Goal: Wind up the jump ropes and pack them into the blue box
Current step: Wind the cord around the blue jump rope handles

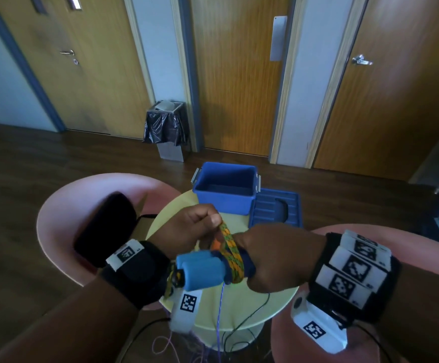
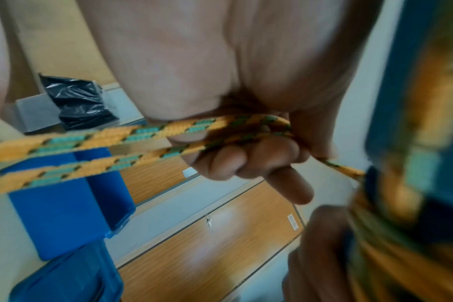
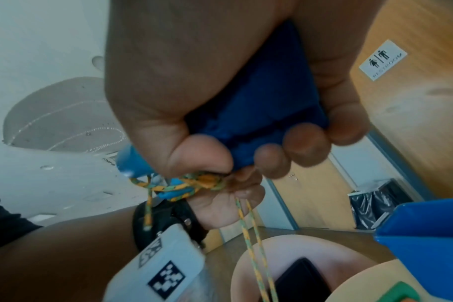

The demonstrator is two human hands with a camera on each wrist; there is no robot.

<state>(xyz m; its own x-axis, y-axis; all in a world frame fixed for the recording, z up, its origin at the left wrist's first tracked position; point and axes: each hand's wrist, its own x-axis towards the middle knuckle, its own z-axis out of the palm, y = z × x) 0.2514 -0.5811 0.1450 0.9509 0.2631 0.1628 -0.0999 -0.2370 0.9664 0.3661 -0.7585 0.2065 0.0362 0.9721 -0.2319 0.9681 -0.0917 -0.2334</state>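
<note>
My right hand grips the two blue foam handles of a jump rope, held side by side above the round table. Orange-and-green rope is wound in several turns around the handles. My left hand pinches a doubled strand of that rope just above the bundle. In the right wrist view my fingers curl round the dark blue handle foam, and two rope strands hang down. The open blue box stands at the table's far edge.
The box's blue lid lies flat to its right. Pink chairs stand left and right of the table; a black pouch lies on the left one. Thin purple cord hangs below the table. A lined bin stands by the doors.
</note>
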